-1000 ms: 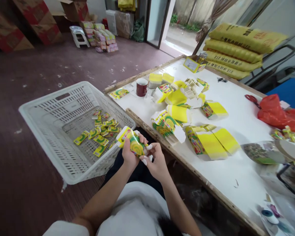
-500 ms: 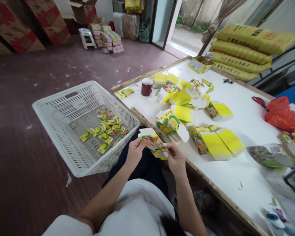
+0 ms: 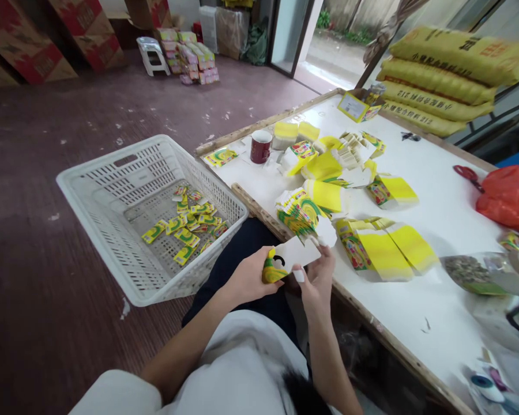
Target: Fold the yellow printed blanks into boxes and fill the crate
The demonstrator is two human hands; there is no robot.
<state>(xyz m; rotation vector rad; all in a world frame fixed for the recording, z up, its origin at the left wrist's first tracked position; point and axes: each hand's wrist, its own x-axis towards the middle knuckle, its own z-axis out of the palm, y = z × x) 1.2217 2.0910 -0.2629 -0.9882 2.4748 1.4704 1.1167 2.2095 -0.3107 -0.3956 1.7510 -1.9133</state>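
Observation:
A small printed carton [image 3: 296, 252] in yellow and green is between my two hands, its plain white inner side turned up. My left hand [image 3: 249, 275] is closed around its yellow end, with the thumb on top. At the other end my right hand [image 3: 317, 281] grips the white flap, thumb in front and fingers behind. Just beyond the hands, a fanned stack of flat cartons [image 3: 298, 208] lies at the table edge. To the left, a white plastic crate [image 3: 112, 173] holds several small yellow-green packs [image 3: 185, 236].
On the white table [image 3: 415, 311] lie more yellow cartons [image 3: 384, 248], a dark red mug [image 3: 259, 151], red scissors [image 3: 467, 173] and a red plastic bag [image 3: 508, 199]. Yellow sacks [image 3: 450, 80] are piled behind. A white stool [image 3: 153, 56] stands on the floor.
The carton has turned from its printed face to its white inner side and come slightly nearer. My left hand now wraps its end, and my right hand has shifted right along the flap.

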